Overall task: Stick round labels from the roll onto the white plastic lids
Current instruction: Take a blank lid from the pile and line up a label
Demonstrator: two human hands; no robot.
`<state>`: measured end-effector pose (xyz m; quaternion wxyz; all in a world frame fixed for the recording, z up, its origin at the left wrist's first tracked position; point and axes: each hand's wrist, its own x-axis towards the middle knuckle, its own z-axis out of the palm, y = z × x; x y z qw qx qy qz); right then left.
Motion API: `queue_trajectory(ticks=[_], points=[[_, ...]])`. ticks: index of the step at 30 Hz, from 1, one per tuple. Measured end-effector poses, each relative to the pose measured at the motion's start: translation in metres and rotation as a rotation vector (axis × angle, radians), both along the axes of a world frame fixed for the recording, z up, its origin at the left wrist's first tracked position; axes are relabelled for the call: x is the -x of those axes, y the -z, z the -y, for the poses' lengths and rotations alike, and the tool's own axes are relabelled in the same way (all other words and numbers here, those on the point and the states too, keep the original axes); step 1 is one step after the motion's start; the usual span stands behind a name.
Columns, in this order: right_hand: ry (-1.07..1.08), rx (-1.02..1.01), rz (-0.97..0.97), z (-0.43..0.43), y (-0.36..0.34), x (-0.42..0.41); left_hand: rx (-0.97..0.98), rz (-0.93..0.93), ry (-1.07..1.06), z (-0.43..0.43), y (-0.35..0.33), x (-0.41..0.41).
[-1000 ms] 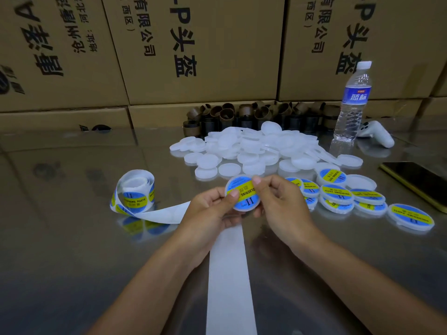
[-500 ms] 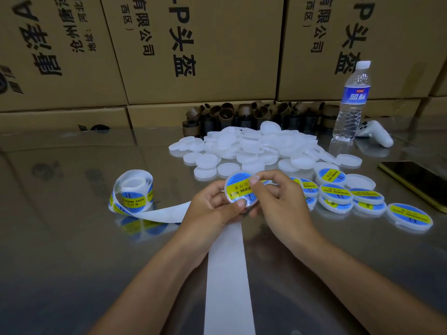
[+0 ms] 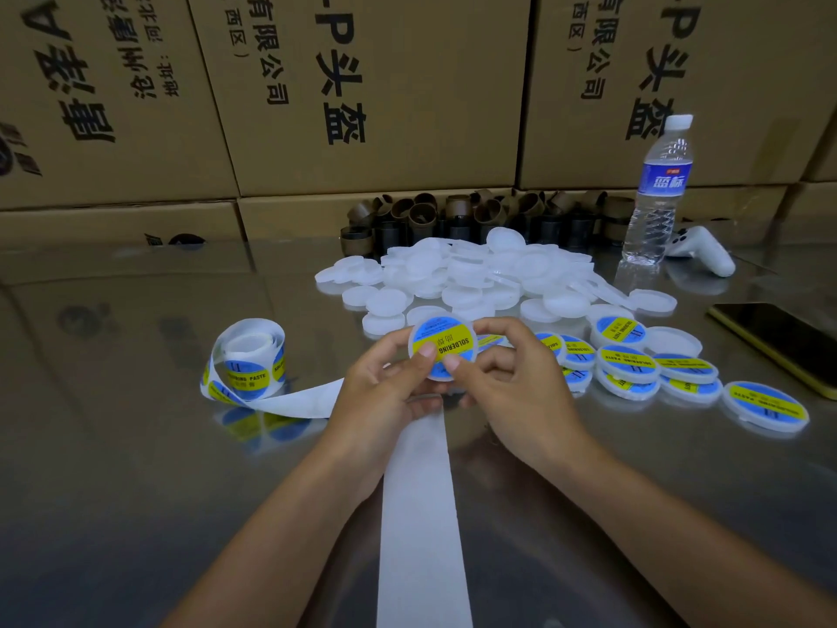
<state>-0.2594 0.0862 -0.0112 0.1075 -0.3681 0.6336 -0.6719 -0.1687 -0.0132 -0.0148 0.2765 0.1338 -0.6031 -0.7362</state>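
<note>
My left hand [image 3: 385, 383] and my right hand [image 3: 512, 378] both hold one white lid [image 3: 444, 344] above the table, its blue-and-yellow round label facing me, both thumbs pressing on the label. The label roll [image 3: 249, 360] sits to the left, its empty white backing strip [image 3: 416, 514] running under my hands toward me. A heap of bare white lids [image 3: 466, 276] lies behind my hands. Several labelled lids [image 3: 634, 364] lie to the right.
A water bottle [image 3: 656, 192] and a white controller [image 3: 702, 253] stand at the back right. A phone [image 3: 783, 342] lies near the right edge. Brown cardboard cores [image 3: 453, 219] line the wall of stacked cartons [image 3: 362, 92]. The steel table [image 3: 113, 469] is reflective.
The lid has turned in my hands, so the label's yellow band now runs nearly level. Both thumbs have slid onto the label's lower edge.
</note>
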Motion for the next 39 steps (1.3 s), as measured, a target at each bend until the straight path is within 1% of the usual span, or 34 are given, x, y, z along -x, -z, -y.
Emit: queue_trajectory(ticks=[6,10,14,16,20,23,27,29,31,36,37,39], points=[[0.003,0.019,-0.020,0.000,0.001,0.001,0.033,-0.020,0.021,0.000,0.002,0.000],[-0.010,0.031,-0.024,0.000,0.002,0.003,0.007,-0.050,0.032,0.000,0.002,0.000],[0.009,0.016,-0.046,-0.001,0.001,0.006,0.018,-0.003,-0.015,-0.001,0.001,0.001],[0.079,0.037,-0.042,-0.002,-0.002,0.011,-0.009,0.012,-0.058,-0.001,0.000,0.002],[0.380,0.058,-0.079,-0.009,-0.006,0.035,-0.037,0.039,-0.099,-0.003,-0.001,0.003],[0.483,-0.022,-0.143,-0.016,-0.005,0.051,-0.050,0.043,-0.111,-0.003,-0.002,0.003],[0.478,-0.299,-0.355,-0.022,0.004,0.060,-0.094,0.030,-0.126,-0.001,-0.004,0.003],[0.472,-0.434,-0.389,-0.021,0.007,0.060,-0.097,0.025,-0.132,-0.001,-0.005,0.003],[0.500,-0.515,-0.405,-0.020,0.008,0.059,-0.104,0.016,-0.138,-0.001,-0.005,0.002],[0.566,-0.570,-0.429,-0.024,0.007,0.058,-0.130,-0.002,-0.150,-0.002,-0.005,0.000],[0.568,-0.558,-0.417,-0.025,0.006,0.057,-0.134,-0.002,-0.155,-0.002,-0.005,0.000],[0.580,-0.472,-0.377,-0.023,0.002,0.056,-0.145,-0.005,-0.163,-0.002,-0.005,0.000]])
